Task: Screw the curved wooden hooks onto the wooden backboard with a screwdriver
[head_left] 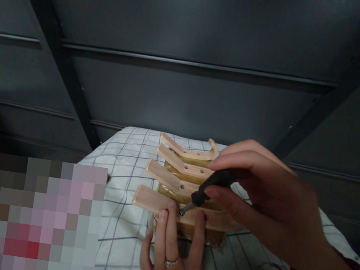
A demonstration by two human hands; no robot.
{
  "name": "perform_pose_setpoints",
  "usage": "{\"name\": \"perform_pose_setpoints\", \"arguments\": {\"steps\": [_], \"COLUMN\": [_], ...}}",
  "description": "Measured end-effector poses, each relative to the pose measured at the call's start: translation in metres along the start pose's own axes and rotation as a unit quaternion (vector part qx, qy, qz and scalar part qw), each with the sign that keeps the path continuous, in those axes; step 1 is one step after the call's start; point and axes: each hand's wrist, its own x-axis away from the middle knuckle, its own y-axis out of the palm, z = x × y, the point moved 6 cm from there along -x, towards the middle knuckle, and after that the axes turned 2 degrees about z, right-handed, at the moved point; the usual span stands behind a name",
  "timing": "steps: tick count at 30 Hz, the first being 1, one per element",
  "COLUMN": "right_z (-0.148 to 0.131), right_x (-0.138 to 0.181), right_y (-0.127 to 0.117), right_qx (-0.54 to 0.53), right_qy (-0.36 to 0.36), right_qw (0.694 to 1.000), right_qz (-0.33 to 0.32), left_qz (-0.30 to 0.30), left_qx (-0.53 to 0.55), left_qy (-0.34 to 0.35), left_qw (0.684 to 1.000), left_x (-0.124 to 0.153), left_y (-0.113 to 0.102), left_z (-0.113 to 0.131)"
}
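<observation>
At six o'clock, on a checked cloth (122, 234), a screwdriver (203, 194) slants down to a screw (181, 212) in the nearest wooden strip (154, 200) of four.

The strips lie over a yellowish block (214, 237), seemingly for support. From six o'clock, the left hand (175, 264) presses spread fingers either side of the screw, likely steadying the strip; from four o'clock, the right hand (277, 207) has its fingers clamped on the handle, apparently guiding the tip.

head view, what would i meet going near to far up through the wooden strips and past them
nearest wooden strip → second wooden strip → third wooden strip → farthest wooden strip → dark panelling
</observation>
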Motion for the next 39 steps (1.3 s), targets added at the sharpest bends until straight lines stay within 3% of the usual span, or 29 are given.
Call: {"name": "perform_pose_setpoints", "arguments": {"steps": [3, 10, 17, 21, 29, 35, 39], "right_z": [0.003, -0.008, 0.002, 0.005, -0.012, 0.0, 0.005], "right_x": [0.0, -0.002, 0.0, 0.005, -0.001, 0.001, 0.006], "right_y": [0.0, 0.0, 0.002, 0.005, 0.003, 0.001, 0.007], "right_qx": [-0.028, 0.015, -0.043, -0.087, -0.013, -0.041, -0.092], "right_qy": [0.008, -0.044, 0.017, 0.046, -0.036, 0.04, 0.077], "right_qw": [1.0, 0.995, 0.999, 0.995, 0.995, 0.998, 0.993], "right_qz": [0.003, -0.091, -0.006, 0.009, -0.095, -0.002, 0.014], "left_qz": [-0.008, -0.028, -0.028, -0.037, -0.04, -0.051, -0.059], "left_qx": [-0.009, -0.019, -0.006, 0.009, 0.003, 0.008, 0.016], "left_qy": [0.015, 0.03, 0.018, 0.006, 0.009, 0.01, 0.015], "left_qw": [1.0, 0.999, 0.999, 0.999, 0.999, 0.999, 0.998], "left_x": [-0.001, -0.002, -0.001, 0.002, 0.001, 0.002, 0.001], "left_y": [-0.001, -0.002, -0.002, 0.0, 0.001, 0.001, 0.0], "left_z": [0.001, 0.0, 0.0, 0.0, 0.0, -0.001, -0.001]}}
